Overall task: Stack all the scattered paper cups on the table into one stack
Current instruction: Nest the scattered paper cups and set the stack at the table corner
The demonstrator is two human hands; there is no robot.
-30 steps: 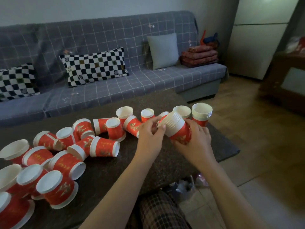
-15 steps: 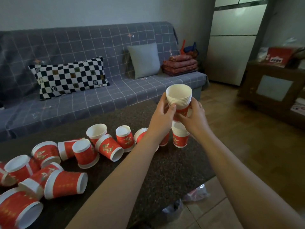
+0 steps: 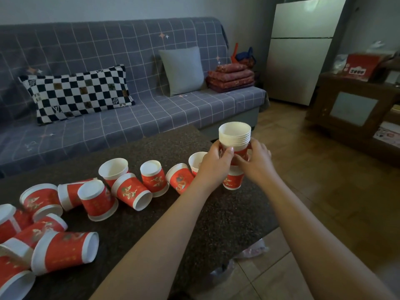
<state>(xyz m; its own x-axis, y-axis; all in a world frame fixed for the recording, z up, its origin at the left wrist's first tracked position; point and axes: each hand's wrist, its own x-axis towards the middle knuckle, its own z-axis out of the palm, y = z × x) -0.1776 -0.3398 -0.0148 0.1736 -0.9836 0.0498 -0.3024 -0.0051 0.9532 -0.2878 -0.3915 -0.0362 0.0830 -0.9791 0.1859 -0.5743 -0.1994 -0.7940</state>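
Note:
A nested stack of red-and-white paper cups (image 3: 235,135) stands upright near the table's right end, its lowest cup (image 3: 232,180) resting on the dark table (image 3: 216,224). My left hand (image 3: 216,162) grips the stack from the left and my right hand (image 3: 256,162) from the right. Several loose cups lie scattered to the left: one upright (image 3: 113,169), one upside down (image 3: 154,177), one on its side (image 3: 132,191), and a large one lying near the front left (image 3: 62,252). Another cup (image 3: 195,161) is partly hidden behind my left hand.
A grey checked sofa (image 3: 151,118) with a checkered pillow (image 3: 78,93) runs behind the table. A white fridge (image 3: 300,50) and a brown cabinet (image 3: 350,109) stand at the right. Plastic bags (image 3: 251,254) lie on the floor by the table's front edge.
The stack went from tilted in both hands to upright, then moved down onto a cup standing at the table's right end. My head turned right, so the loose cups shifted left in view.

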